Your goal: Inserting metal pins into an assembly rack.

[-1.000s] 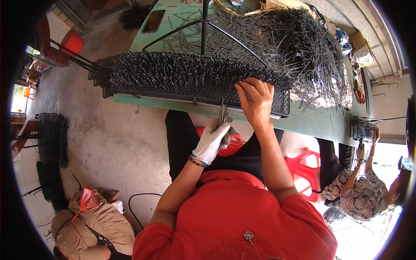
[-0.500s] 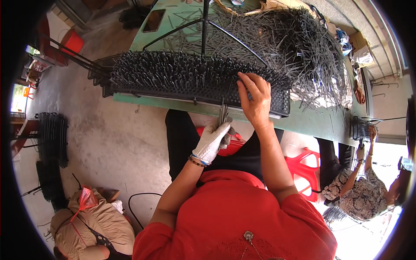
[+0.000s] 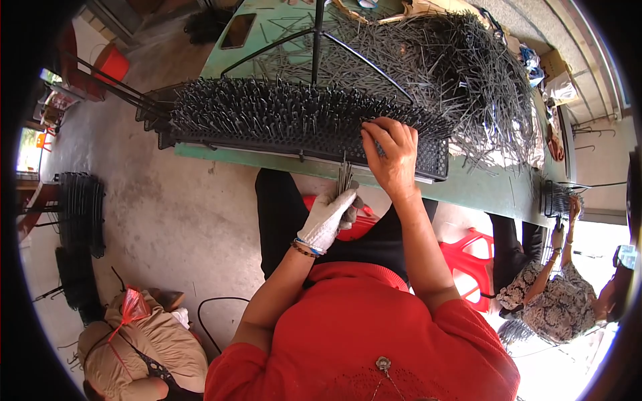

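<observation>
My left hand (image 3: 328, 219), in a white glove with grey fingertips, is closed round a small bundle of thin dark rods (image 3: 344, 176) that point up toward the table edge. Just beyond it lies a long black perforated rack (image 3: 319, 154), densely filled with upright dark rods (image 3: 247, 110). My bare right hand (image 3: 396, 159) is over the right part of this rack, thumb and forefinger drawn together at the row of standing rods. Whatever is between those fingertips is too small to make out.
A large heap of loose dark rods (image 3: 481, 80) covers the green table (image 3: 200, 152) behind the rack, near a black metal frame (image 3: 315, 53) and a phone (image 3: 237, 31). Another person (image 3: 562, 301) works at the right. A red stool (image 3: 468, 260) stands between us.
My right hand has shifted slightly left and its fingertips have dropped a little toward the rack. The left hand stays in place with its bundle.
</observation>
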### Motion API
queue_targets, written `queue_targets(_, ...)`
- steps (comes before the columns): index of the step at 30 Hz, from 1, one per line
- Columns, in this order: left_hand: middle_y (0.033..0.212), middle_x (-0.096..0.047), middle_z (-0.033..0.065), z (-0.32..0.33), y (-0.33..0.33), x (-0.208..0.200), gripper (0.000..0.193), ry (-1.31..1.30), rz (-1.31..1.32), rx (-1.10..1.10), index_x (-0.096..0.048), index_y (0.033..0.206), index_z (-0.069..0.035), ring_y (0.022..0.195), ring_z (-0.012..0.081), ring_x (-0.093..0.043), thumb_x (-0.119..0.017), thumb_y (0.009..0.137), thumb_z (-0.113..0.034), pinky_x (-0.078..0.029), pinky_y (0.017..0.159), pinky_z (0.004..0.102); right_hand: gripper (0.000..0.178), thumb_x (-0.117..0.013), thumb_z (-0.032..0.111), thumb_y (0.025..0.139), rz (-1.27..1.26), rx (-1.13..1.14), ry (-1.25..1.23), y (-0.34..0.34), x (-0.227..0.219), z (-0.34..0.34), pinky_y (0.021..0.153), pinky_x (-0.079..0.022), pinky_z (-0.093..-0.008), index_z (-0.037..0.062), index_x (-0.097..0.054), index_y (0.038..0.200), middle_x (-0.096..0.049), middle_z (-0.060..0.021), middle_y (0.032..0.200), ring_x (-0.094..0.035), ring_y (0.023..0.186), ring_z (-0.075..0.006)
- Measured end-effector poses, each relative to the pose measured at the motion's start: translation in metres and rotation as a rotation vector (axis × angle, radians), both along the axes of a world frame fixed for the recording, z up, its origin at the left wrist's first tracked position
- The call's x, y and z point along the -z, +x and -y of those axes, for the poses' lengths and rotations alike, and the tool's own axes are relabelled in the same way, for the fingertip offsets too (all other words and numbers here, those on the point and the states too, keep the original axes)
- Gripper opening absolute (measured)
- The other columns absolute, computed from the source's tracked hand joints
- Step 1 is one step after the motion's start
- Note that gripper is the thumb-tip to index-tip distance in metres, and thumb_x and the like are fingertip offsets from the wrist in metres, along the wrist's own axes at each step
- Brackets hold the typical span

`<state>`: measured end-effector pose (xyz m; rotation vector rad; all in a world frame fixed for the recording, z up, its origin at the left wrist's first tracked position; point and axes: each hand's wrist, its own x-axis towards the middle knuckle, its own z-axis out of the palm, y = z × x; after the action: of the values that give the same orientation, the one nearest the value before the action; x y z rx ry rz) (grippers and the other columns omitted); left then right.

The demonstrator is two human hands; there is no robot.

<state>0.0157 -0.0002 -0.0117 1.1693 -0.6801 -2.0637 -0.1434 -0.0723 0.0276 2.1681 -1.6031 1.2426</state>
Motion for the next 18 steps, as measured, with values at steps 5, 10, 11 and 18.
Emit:
queue_targets(5,0.081,-0.067,0.0017,-0.001,0.002,0.011,0.03,0.013,-0.064,-0.002,-0.061,0.11,-0.003,0.056,0.005,-0.055,-0.058,0.098,-0.031,-0.044,0.046,0.0176,0.02,-0.074,0.004,0.076,0.011,0.097,-0.032,0.0,0.005,-0.003,0.079,-0.042,-0.0352,0.0082,-0.07,0.095,-0.065,-0.0025,0.097,-0.061,0.085,-0.0209)
queue_targets(10,0.084,-0.068,0.0056,-0.002,0.002,0.009,0.03,0.043,-0.147,-0.032,-0.057,0.119,-0.001,0.06,0.0089,-0.061,-0.052,0.101,-0.025,-0.05,0.049,0.0208,0.02,-0.075,0.006,0.076,-0.025,0.024,-0.023,0.005,0.001,-0.003,0.08,-0.042,-0.0354,0.0091,-0.071,0.095,-0.065,-0.002,0.097,-0.061,0.084,-0.0208)
queue_targets(11,0.084,-0.068,0.0056,-0.002,0.002,0.009,0.03,0.042,-0.146,-0.031,-0.057,0.119,-0.001,0.06,0.0089,-0.061,-0.052,0.101,-0.025,-0.05,0.049,0.0208,0.021,-0.075,0.006,0.076,-0.031,0.02,-0.017,0.005,0.0,-0.003,0.079,-0.042,-0.0354,0.0094,-0.071,0.096,-0.065,-0.0019,0.098,-0.06,0.084,-0.0206)
queue_targets(18,0.083,-0.068,0.0058,0.0,0.005,0.003,0.03,0.04,-0.183,-0.023,-0.055,0.12,-0.001,0.059,0.0084,-0.061,-0.052,0.101,-0.024,-0.05,0.047,0.0198,0.022,-0.074,0.005,0.076,-0.019,0.043,0.003,0.007,-0.002,-0.004,0.08,-0.042,-0.0355,0.0096,-0.072,0.097,-0.066,-0.0026,0.099,-0.061,0.086,-0.0218)
